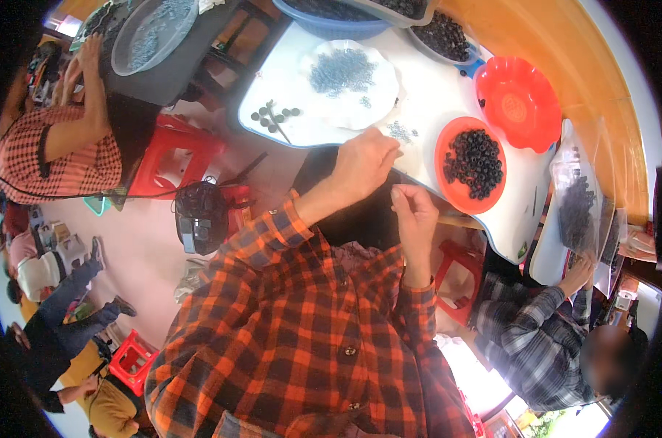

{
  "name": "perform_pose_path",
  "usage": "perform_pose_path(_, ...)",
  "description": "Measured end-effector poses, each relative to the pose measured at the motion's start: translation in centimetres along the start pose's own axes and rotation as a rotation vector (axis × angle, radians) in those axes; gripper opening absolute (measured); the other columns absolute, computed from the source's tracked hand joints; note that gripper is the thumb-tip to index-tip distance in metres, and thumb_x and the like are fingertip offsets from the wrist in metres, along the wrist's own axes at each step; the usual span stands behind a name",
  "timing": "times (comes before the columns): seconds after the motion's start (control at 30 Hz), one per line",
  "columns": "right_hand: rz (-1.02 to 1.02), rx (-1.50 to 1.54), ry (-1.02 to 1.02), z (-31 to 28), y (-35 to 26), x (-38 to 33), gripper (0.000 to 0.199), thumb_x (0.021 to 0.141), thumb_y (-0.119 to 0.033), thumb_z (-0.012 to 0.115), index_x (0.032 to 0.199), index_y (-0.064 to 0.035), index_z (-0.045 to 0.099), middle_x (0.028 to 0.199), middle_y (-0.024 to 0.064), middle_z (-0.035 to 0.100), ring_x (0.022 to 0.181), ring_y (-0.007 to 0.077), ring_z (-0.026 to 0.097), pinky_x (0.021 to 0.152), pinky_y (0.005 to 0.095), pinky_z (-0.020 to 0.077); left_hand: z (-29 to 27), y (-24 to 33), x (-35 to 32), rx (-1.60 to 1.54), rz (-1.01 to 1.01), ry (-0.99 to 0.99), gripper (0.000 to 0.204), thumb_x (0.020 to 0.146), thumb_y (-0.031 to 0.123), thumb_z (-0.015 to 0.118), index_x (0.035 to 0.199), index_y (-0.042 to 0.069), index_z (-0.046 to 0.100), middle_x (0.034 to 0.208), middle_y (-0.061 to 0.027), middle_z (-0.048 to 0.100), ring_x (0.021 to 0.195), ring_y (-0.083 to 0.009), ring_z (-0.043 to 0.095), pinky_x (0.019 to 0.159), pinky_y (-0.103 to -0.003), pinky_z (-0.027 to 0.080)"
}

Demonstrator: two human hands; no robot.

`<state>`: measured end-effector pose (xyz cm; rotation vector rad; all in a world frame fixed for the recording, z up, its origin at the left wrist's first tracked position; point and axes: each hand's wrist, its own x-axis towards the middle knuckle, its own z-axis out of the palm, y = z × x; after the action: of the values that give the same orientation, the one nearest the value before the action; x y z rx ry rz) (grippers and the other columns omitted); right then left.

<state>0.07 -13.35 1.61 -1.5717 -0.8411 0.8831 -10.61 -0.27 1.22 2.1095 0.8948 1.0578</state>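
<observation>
Black beads [264,112] lie near the worktop's [283,77] near left corner, then a white plate [382,108] of clear bits [342,71]. The left hand [366,164] is pinched closed at the near edge, beside loose bits [401,132]; the right hand [415,212], also pinched, is just off it. Whether either grips anything, I cannot tell. Rightward, a red bowl [442,157] holds beads.

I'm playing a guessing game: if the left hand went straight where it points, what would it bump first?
Probably the scatter of tiny pale bits on the white table, just past the left hand, though the hand's height is hard to judge.
</observation>
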Motion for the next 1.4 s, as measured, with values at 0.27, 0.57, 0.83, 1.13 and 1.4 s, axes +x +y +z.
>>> perform_pose_path(0.27,-0.033,-0.055,0.022,-0.2,0.4,0.1,0.007,0.092,-0.006,0.067,0.094,0.0012,0.067,0.083,-0.0025,0.057,0.070,0.0038,0.049,0.063,0.0204,0.0422,2.8,0.0,-1.4,0.340,-0.027,-0.097,0.015,0.082,0.014,0.071,0.093,0.005,0.066,0.081,-0.0129,0.056,0.069,-0.0329,0.064,0.057,-0.042,0.053)
perform_pose_path(0.57,-0.058,0.001,0.118,-0.6,0.8,0.6,0.012,0.094,-0.011,0.066,0.097,0.0005,0.067,0.082,-0.0020,0.059,0.070,0.0044,0.052,0.064,0.0201,0.0437,2.9,-0.2,-2.3,-0.161,-0.151,-0.101,0.010,0.088,0.001,0.065,0.098,0.001,0.068,0.093,-0.0109,0.063,0.074,-0.0203,0.068,0.057,-0.030,0.054)
perform_pose_path(0.83,0.028,0.128,0.140,-1.6,0.5,0.6,0.016,0.097,-0.015,0.064,0.100,0.0005,0.065,0.085,-0.0005,0.063,0.072,0.0048,0.054,0.065,0.0207,0.0457,2.4,2.0,-3.0,-0.513,-0.233,-0.246,0.019,0.093,-0.004,0.058,0.109,0.000,0.068,0.085,-0.0064,0.065,0.074,-0.0114,0.067,0.066,-0.026,0.056)
perform_pose_path(1.13,-0.061,-0.038,0.285,-2.5,0.8,0.3,0.013,0.096,-0.012,0.064,0.097,0.0012,0.065,0.084,0.0047,0.065,0.075,0.0093,0.059,0.067,0.0247,0.0497,4.5,3.4,-2.9,-0.579,-0.328,-0.273,0.019,0.091,-0.002,0.060,0.109,-0.002,0.066,0.091,-0.0114,0.069,0.077,-0.0174,0.070,0.068,-0.028,0.057)
perform_pose_path(1.4,-0.308,-0.273,0.449,-3.9,0.0,0.3,0.006,0.093,-0.004,0.065,0.097,0.0005,0.065,0.089,0.0080,0.063,0.079,0.0154,0.062,0.069,0.0281,0.0502,5.5,4.7,-0.7,-0.535,-0.324,-0.371,0.017,0.094,0.002,0.060,0.109,-0.003,0.066,0.091,-0.0099,0.070,0.073,-0.0161,0.069,0.063,-0.029,0.057)
